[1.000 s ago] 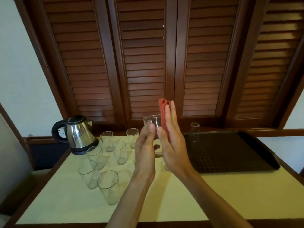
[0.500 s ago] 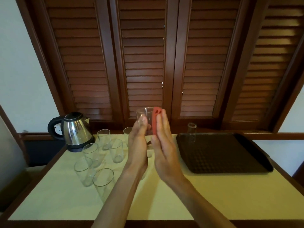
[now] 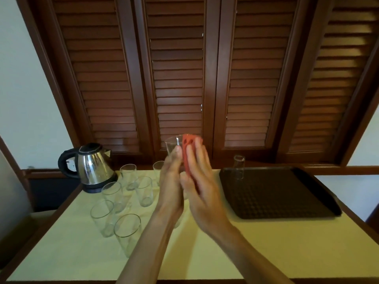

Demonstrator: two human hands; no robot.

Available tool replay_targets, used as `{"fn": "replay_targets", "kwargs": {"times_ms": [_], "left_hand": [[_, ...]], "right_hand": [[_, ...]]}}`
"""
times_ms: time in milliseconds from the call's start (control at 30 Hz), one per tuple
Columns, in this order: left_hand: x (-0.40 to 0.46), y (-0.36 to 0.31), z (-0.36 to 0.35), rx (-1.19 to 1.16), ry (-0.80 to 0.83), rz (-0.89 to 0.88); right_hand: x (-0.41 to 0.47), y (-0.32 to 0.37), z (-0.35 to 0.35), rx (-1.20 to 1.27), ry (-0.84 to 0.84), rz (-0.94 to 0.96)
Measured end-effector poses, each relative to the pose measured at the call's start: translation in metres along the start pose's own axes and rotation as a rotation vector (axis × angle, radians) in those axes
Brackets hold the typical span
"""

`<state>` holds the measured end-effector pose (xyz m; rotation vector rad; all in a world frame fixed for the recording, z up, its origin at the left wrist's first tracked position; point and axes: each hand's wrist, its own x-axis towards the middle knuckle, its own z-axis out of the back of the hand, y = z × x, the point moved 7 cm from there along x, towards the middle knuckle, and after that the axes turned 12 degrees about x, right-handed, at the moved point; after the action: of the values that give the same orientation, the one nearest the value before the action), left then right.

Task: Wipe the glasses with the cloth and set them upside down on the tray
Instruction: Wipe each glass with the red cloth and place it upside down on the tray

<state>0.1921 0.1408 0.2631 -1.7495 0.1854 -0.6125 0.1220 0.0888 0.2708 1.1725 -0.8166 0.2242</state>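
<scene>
My left hand point(image 3: 171, 181) grips a clear glass point(image 3: 171, 146) raised above the table's middle, its rim up. My right hand point(image 3: 200, 181) presses a red cloth point(image 3: 186, 152) flat against the glass's right side, fingers straight. Most of the glass is hidden between my palms. One glass point(image 3: 239, 167) stands upside down at the far left corner of the dark tray point(image 3: 287, 193). Several upright glasses point(image 3: 127, 232) stand on the table's left half.
A steel electric kettle point(image 3: 92, 167) stands at the table's far left corner. The table point(image 3: 266, 242) has a pale yellow top with a wooden edge. Brown louvred shutters point(image 3: 178, 78) close off the back.
Both hands have shifted slightly left with the glass and cloth, and the right hand has slid along the glass. The view has tilted a little upward.
</scene>
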Motion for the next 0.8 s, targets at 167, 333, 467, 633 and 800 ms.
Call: {"fn": "replay_targets", "kwargs": {"times_ms": [167,333,467,633,800], "left_hand": [[-0.010,0.005,-0.009,0.117,0.020,-0.014],[0.007,0.001,0.010,0.036,-0.111,-0.014],[-0.004,0.012,-0.004,0.079,-0.049,0.012],[0.007,0.008,0.004,-0.036,-0.131,0.009],[-0.003,0.017,-0.014,0.135,-0.053,0.030]], "right_hand": [[0.020,-0.011,0.024,0.165,-0.103,-0.094],[-0.007,-0.008,0.001,0.024,0.016,-0.004],[0.020,-0.015,0.027,0.116,-0.136,-0.058],[-0.001,-0.004,0.002,-0.128,-0.005,0.054],[0.031,-0.014,0.036,-0.070,-0.171,-0.015]]}}
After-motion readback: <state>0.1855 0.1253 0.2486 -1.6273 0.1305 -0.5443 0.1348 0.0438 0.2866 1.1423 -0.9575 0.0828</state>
